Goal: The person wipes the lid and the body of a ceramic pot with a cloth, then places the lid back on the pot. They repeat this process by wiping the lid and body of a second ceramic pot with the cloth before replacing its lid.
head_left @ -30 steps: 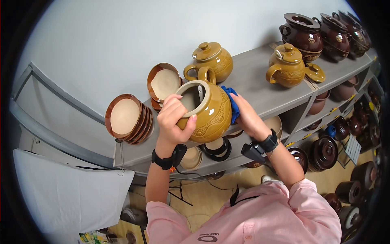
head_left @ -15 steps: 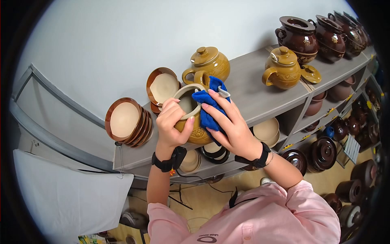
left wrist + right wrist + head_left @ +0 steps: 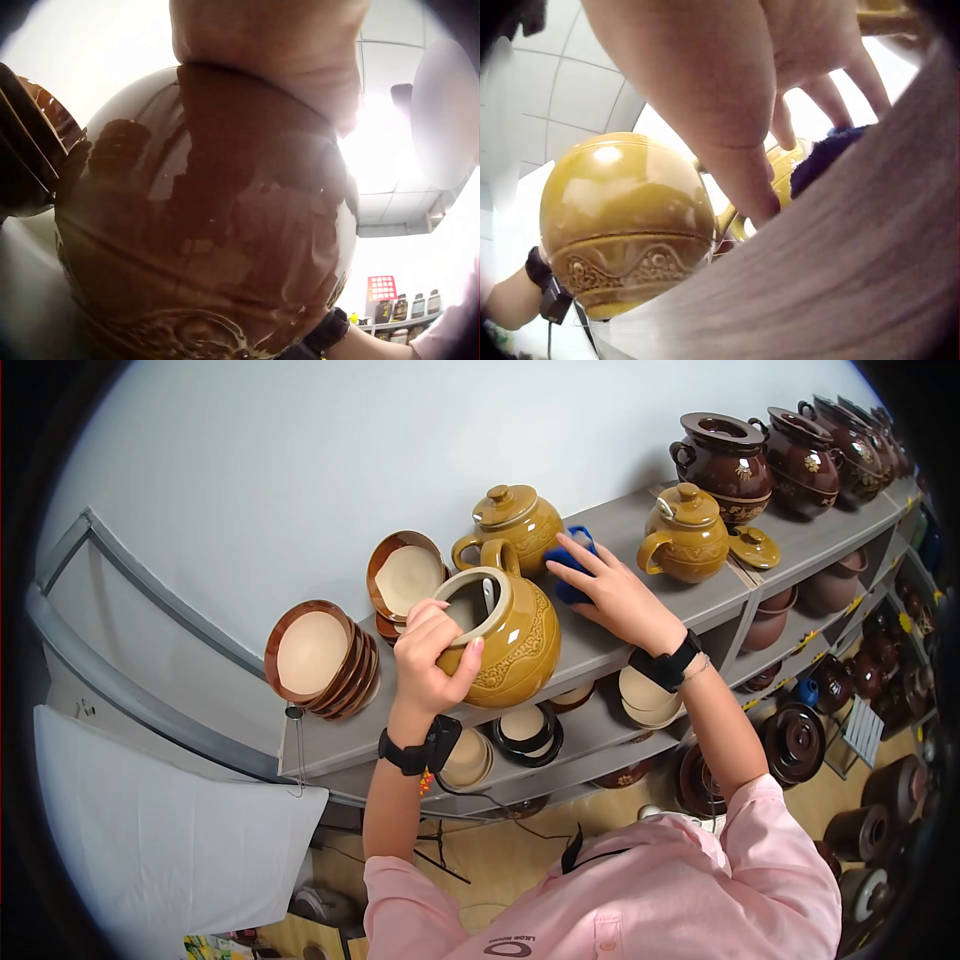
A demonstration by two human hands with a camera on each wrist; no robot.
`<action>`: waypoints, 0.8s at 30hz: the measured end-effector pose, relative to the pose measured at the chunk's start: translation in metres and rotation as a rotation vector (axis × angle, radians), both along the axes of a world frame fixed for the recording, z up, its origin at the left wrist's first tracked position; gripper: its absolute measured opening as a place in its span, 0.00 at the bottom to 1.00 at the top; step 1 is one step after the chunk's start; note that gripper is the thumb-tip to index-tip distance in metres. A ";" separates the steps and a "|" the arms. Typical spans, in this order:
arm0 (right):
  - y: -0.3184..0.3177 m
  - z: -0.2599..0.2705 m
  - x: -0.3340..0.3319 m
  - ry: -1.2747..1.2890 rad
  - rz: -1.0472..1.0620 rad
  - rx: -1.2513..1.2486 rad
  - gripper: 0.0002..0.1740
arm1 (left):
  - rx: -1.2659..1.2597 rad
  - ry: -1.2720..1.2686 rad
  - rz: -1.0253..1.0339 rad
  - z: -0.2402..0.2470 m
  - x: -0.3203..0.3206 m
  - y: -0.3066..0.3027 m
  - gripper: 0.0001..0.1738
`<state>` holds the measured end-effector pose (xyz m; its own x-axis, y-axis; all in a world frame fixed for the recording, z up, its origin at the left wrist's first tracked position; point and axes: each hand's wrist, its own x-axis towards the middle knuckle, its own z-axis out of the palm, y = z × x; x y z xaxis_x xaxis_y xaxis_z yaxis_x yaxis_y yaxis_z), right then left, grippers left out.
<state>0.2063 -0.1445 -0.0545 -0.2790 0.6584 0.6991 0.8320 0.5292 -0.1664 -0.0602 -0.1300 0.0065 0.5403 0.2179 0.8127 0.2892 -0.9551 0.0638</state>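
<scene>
1. The open ochre pot (image 3: 520,650), glazed with a relief band, shows a pale, thick rim and a grey interior; a white handle end (image 3: 489,592) is visible inside, the rest of it hidden.
2. Two lidded ochre pots, one rear (image 3: 525,535) and one far (image 3: 690,550), have their contents concealed; a loose ochre lid (image 3: 757,547) lies beside the far one.
3. Brown-rimmed bowls (image 3: 315,655) stand stacked and tilted, the front one showing a cream inside.
4. Left grip (image 3: 430,660): closed over the open pot's rim, fingers curled over the edge, thumb against the outer wall.
5. Right grip (image 3: 625,605): spread, fingers extended onto a blue cloth (image 3: 570,560), touching it.
6. The open pot sits directly against the left grip, apart from the right grip. The cloth is on the grey shelf (image 3: 618,538), under the right fingers, beside the rear pot.
</scene>
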 end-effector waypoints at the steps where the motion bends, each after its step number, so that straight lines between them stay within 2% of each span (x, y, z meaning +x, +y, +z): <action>1: -0.003 -0.002 0.000 -0.036 -0.030 -0.051 0.32 | 0.001 0.002 0.003 0.000 0.000 0.000 0.11; 2: -0.005 -0.003 0.000 -0.073 -0.059 -0.099 0.32 | 0.002 0.001 0.002 0.001 0.000 0.000 0.11; 4: -0.016 -0.007 -0.006 -0.121 -0.123 0.003 0.32 | 0.001 -0.004 0.004 0.000 0.000 -0.001 0.11; 6: -0.030 -0.008 -0.013 0.072 0.000 -0.003 0.30 | -0.005 -0.002 0.004 0.001 0.000 -0.002 0.11; 7: -0.039 -0.012 -0.019 0.247 0.092 -0.057 0.29 | -0.008 0.000 0.004 0.001 0.000 -0.002 0.11; 10: -0.069 -0.017 -0.038 0.686 0.338 -0.309 0.36 | -0.017 0.006 0.006 0.001 0.000 -0.004 0.11; 12: -0.080 -0.032 -0.055 0.855 0.372 -0.299 0.45 | -0.016 -0.007 0.008 0.001 0.000 -0.004 0.11; 14: -0.089 -0.043 -0.072 0.924 0.333 -0.250 0.49 | -0.014 -0.020 0.009 0.001 0.001 -0.004 0.10; 16: -0.091 -0.048 -0.086 0.926 0.339 -0.293 0.58 | -0.012 -0.029 0.011 0.001 0.002 -0.005 0.09; 19: -0.090 -0.046 -0.105 0.877 0.281 -0.255 0.66 | -0.028 -0.034 0.022 0.004 0.008 -0.011 0.08; 21: -0.084 -0.049 -0.111 0.835 0.236 -0.180 0.71 | 0.005 -0.040 0.066 0.006 0.013 -0.016 0.08; 24: -0.079 -0.046 -0.109 0.855 0.291 -0.180 0.76 | 0.032 -0.048 0.162 0.007 0.021 -0.029 0.09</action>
<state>0.0971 -0.2235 -0.1003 0.1139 0.7623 0.6371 0.2260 0.6046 -0.7638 -0.0389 -0.1589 0.0133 0.4606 0.2721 0.8449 0.4366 -0.8982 0.0512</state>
